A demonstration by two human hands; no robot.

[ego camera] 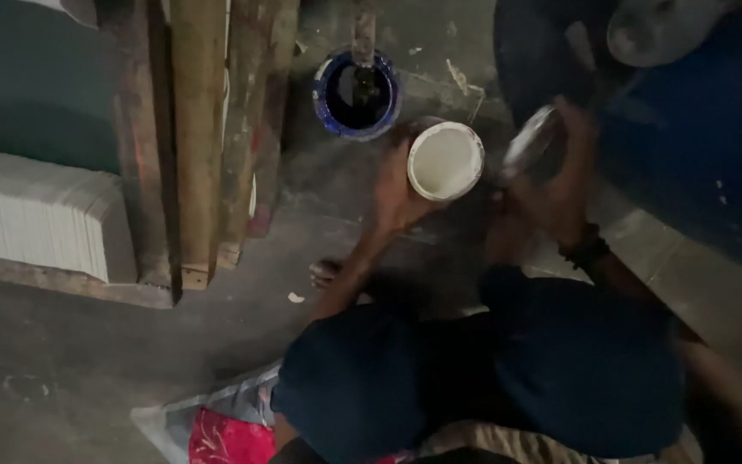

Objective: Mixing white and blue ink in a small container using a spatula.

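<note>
Item one: a round white container [445, 160], its pale open mouth turned toward us, sitting low over the dark concrete floor [88, 369] just in front of our knees. Our left hand [398, 191] is wrapped around its left side, fingers curled on the wall, gripping it.

Item two: a round, shiny lid-like disc [532, 144], tilted on edge and blurred, just right of the white container and apart from it. Our right hand [560, 185] grasps it from below; a dark band [586, 251] circles that wrist.

Item three: a small can with a blue rim [357, 93], open, dark inside, standing on the floor just beyond the white container. A stick-like handle [363, 39] rises from it.

Item four: a large blue drum [697, 129] at right, close behind our right hand, with a pale round cap [659, 30] on top.

Item five: upright wooden posts [195, 137], worn and paint-stained, left of the can.

Item six: a thick stack of white sheets [32, 215] at far left, resting on a wooden board [62, 282].

Item seven: our knees in dark blue cloth [577, 361]; beneath them a red patterned fabric [229, 438].
</note>
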